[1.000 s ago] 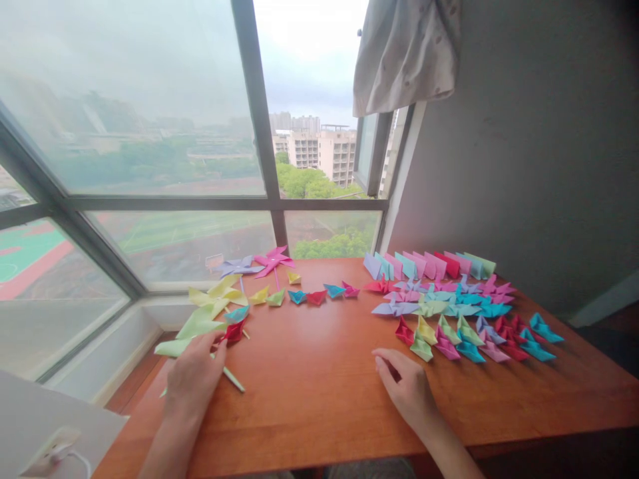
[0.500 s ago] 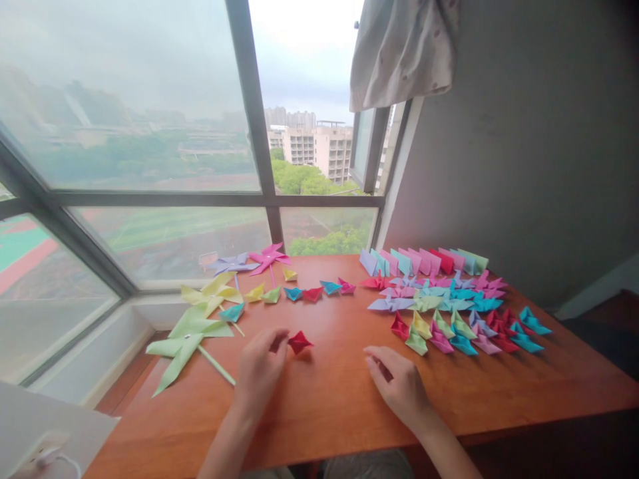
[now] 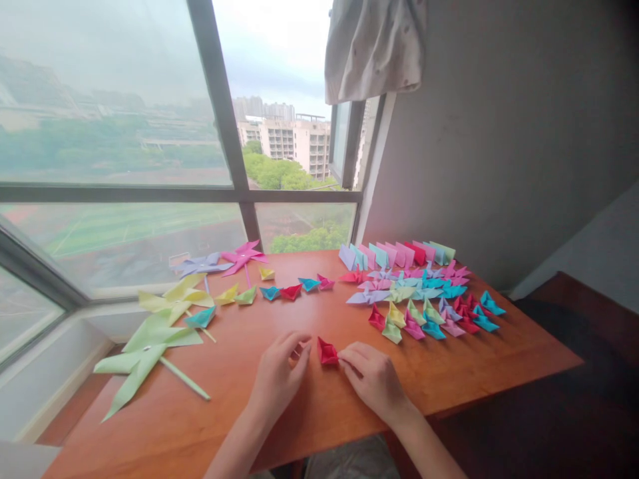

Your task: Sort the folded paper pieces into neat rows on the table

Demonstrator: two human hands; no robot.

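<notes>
A small red paper boat [image 3: 327, 353] is just above or on the wooden table [image 3: 279, 426], between my two hands. My right hand [image 3: 374, 376] pinches the boat's right tip between thumb and fingers. To the boat's left, my left hand [image 3: 282, 372] is apart from it, fingers curved with a gap between thumb and fingertips and nothing in them. Beyond my hands runs a loose row of little paper boats, among them a red boat [image 3: 290, 292], a green boat [image 3: 246, 296] and a yellow boat [image 3: 267, 273].
On the left lie paper pinwheels, the nearest a green pinwheel [image 3: 150, 356] with its stick toward me. A teal boat [image 3: 200, 318] rests by the yellow pinwheel [image 3: 177, 297]. At right stand more boats [image 3: 414, 327], folded cranes [image 3: 414, 289] and upright folded papers [image 3: 397, 254].
The red boat has passed from my left hand to my right, which came in from the right. My left hand has let go and its fingers have parted. The view has turned right.
</notes>
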